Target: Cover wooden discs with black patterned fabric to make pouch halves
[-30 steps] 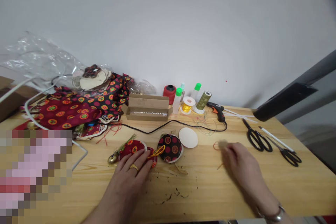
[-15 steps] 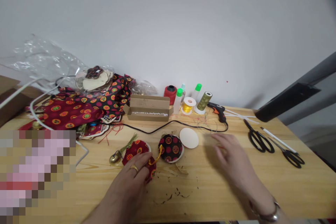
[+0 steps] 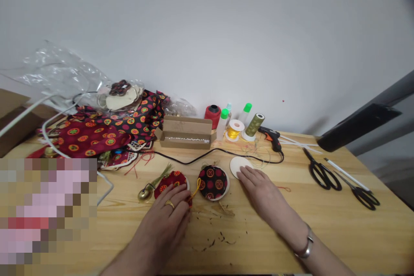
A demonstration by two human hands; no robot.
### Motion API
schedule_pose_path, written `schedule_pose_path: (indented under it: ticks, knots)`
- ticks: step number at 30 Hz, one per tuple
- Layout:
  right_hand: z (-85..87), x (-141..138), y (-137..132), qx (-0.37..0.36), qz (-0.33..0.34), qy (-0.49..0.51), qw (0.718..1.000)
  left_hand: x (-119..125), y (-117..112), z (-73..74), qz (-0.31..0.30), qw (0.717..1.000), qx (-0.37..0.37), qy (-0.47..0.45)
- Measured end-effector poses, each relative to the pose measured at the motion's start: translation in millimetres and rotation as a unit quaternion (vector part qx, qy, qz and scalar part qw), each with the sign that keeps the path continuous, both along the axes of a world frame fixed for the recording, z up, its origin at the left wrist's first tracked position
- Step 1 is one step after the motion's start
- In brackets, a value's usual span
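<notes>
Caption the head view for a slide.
Left hand on a red patterned piece, right hand touching a white disc.

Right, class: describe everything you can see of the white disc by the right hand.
The white disc is flat, plain and round, perhaps card. It lies on the wooden table, beside the black patterned pad, toward the person's right. The right hand touches its near right part, hiding some of its edge.

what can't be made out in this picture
In head view:
Red cloth piece: lower part hidden under the left hand.
White disc: near edge covered by the right hand.
Brown box, far left: cut off by picture edge.
Lower left: blurred into blocks.
Dark scraps: too small to identify.
</notes>
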State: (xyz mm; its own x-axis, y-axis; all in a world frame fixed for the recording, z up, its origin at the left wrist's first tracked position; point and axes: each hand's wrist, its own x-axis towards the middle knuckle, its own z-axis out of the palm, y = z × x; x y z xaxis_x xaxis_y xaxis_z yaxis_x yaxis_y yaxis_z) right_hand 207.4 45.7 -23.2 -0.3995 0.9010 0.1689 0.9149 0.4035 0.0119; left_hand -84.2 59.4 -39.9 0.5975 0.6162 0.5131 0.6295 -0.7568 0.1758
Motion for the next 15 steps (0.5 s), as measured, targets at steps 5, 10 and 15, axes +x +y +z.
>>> schedule_pose_path:
  ticks: [5,10,15]
  knots:
    - [-2.9,34.7,-24.5,0.028,-0.024,0.018,0.999,-7.7,9.4,-1.1,0.016,1.0,0.018,0.018]
    - [11.5,28.0,-31.1,0.07,-0.079,0.091,0.99,-3.7,7.4,15.2,0.022,0.998,-0.046,-0.048]
    - [33.0,-29.8,-15.3,0.002,-0.058,0.232,0.971,23.0,4.4,30.3,0.023,0.993,-0.059,-0.101]
